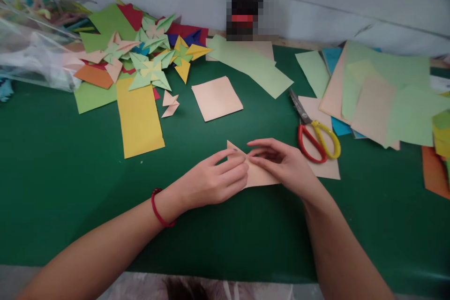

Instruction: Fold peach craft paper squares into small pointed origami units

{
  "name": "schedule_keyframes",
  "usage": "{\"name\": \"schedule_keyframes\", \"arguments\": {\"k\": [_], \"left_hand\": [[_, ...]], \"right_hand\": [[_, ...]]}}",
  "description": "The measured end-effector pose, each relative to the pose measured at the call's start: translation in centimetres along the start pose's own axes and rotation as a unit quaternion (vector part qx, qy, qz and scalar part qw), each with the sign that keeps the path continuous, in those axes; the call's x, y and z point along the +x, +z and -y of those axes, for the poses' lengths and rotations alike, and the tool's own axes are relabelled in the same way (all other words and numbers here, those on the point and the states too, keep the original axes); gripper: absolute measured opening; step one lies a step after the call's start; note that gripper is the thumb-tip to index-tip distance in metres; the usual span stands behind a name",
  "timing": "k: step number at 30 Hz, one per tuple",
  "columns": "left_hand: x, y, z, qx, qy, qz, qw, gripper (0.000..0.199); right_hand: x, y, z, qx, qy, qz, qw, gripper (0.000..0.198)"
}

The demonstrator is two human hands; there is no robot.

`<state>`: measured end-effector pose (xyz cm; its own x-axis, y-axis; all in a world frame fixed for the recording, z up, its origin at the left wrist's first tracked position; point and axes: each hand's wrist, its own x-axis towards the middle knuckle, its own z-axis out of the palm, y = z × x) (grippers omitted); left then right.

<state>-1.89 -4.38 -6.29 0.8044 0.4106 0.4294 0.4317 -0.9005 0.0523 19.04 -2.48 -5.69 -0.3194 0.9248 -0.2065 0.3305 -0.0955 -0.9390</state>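
Observation:
A pale pink sheet of paper point(262, 176), folded so that one corner points up and away, lies on the green table between my hands. My left hand point(220, 176), with a red bracelet at its wrist, presses on the paper's left part with curled fingers. From the other side my right hand point(284, 161) meets the fold, thumb and fingers closed around its upper edge. Part of the paper is hidden under both hands. Beyond them lies a square stack of pale pink paper point(217, 98), and a small folded pink piece point(170, 104) is to its left.
Scissors point(312, 133) with red and yellow handles rest on pink paper at right. Colored sheets point(379, 98) overlap farther right. Several folded paper stars point(151, 72) are heaped at back left, behind a yellow sheet point(140, 122). A clear plastic bag point(38, 56) lies far left.

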Motion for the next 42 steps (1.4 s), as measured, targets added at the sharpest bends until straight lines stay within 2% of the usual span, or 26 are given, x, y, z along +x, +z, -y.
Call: {"name": "schedule_keyframes", "arguments": {"k": [3,7,14,22,28,36,39,42], "left_hand": [[0.0,0.0,0.1,-0.007,-0.040,-0.006,0.999,0.016],[0.1,0.1,0.0,-0.003,-0.084,0.026,0.996,0.017],[0.2,0.4,-0.2,0.006,-0.113,0.099,0.989,0.025],[0.1,0.7,-0.3,0.021,-0.135,0.123,0.983,0.024],[0.1,0.9,-0.4,-0.006,-0.148,0.138,0.979,0.023],[0.3,0.7,-0.1,-0.094,-0.212,0.139,0.963,0.014],[0.2,0.8,0.1,-0.130,-0.236,0.133,0.954,0.010],[0.1,1.0,0.4,-0.167,-0.260,0.120,0.943,0.008]], "right_hand": [[-0.1,0.1,0.1,-0.023,-0.007,-0.028,0.999,0.027],[0.0,0.1,0.1,-0.055,-0.006,-0.036,0.998,0.026],[0.3,0.4,-0.5,-0.096,-0.029,-0.060,0.993,0.020],[0.7,1.3,-1.2,-0.106,-0.069,-0.078,0.989,0.017],[0.8,1.3,-1.2,-0.111,-0.061,-0.072,0.989,0.017],[0.6,1.4,-1.3,-0.143,-0.087,-0.069,0.983,0.019],[0.5,1.3,-1.3,-0.217,-0.125,-0.088,0.964,0.017],[0.3,1.0,-1.0,-0.321,-0.155,-0.132,0.925,0.009]]}}
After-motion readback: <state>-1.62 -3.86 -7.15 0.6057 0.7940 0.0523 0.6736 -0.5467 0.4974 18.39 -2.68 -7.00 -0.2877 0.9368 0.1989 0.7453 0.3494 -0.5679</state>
